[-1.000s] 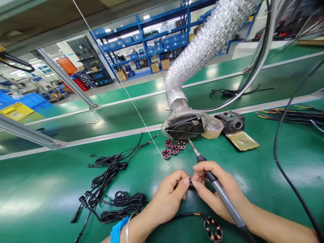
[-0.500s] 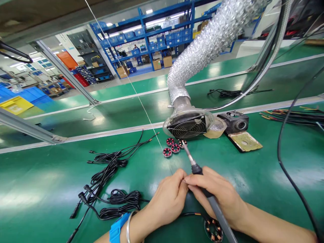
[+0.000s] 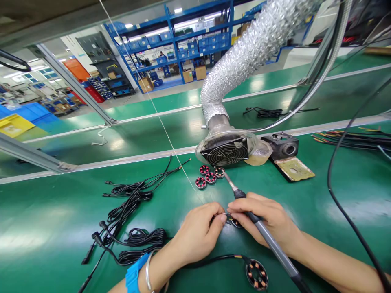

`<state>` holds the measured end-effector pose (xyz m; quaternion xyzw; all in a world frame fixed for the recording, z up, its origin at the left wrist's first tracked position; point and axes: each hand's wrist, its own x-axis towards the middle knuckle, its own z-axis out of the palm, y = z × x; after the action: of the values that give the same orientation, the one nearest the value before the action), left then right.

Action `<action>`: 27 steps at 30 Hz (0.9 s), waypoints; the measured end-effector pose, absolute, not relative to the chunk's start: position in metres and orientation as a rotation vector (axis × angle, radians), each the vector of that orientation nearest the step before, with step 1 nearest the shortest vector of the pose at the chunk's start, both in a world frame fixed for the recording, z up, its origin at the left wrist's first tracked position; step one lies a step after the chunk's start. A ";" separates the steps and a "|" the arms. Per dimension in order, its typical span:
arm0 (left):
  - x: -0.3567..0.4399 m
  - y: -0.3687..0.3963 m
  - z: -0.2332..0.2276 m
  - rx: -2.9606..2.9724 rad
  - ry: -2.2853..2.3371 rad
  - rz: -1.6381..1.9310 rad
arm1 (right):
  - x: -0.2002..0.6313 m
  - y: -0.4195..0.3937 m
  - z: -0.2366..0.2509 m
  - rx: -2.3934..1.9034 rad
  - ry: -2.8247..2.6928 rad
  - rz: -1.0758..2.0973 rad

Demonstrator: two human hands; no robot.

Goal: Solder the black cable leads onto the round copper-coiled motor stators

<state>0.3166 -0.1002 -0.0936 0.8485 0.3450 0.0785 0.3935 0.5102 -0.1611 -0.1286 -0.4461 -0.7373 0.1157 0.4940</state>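
The soldering iron [image 3: 262, 236] is now lying lower in the right hand [image 3: 265, 221] than it was a moment ago, and its tip is pointing up toward the fan hood [image 3: 226, 150], stopping just in front of the four small red coil rings [image 3: 209, 177] that are sitting right below that hood. The right hand is clenching around the iron while its fingertips are also pinching something tiny. The left hand [image 3: 198, 234] is coming in from the other side and pinching the same tiny thing, so both hands are meeting nearer to me than the fan hood, low over the green table [image 3: 61, 219]. The hands have slid a little closer to the hood than before, and a small dark ring part [image 3: 235, 221] is now peeking out under the fingers. I think this means the hands are getting a thin wire lined up on that part, with the iron waiting and not touching it yet. The wire itself is too thin to see well, and the fingers are hiding most of the small part. A bigger coil ring [image 3: 257, 274] with a black cable is lying far from the hood, near the wrists. The iron's handle is getting cut off at the bottom edge. A pile of black cables [image 3: 134, 228] is resting to the left of the hood.
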 end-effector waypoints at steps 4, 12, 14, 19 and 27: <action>0.317 -0.099 -0.093 2.110 0.881 0.212 | 0.511 -0.162 -0.127 -1.094 -1.808 0.287; 0.317 -0.095 -0.096 2.022 0.848 0.205 | 0.511 -0.163 -0.121 -1.089 -1.821 0.306; 0.316 -0.094 -0.098 1.984 0.835 0.201 | 0.511 -0.162 -0.121 -1.073 -1.817 0.299; 0.314 -0.092 -0.101 1.911 0.818 0.203 | 0.511 -0.162 -0.123 -1.064 -1.822 0.305; 0.317 -0.089 -0.113 1.570 0.726 0.250 | 0.499 -0.162 -0.126 -1.087 -1.777 0.136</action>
<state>0.3168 -0.0890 -0.1129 0.6888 0.3184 0.1099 0.6419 0.4990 -0.1622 -0.1261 -0.4500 -0.7358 0.0565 0.5030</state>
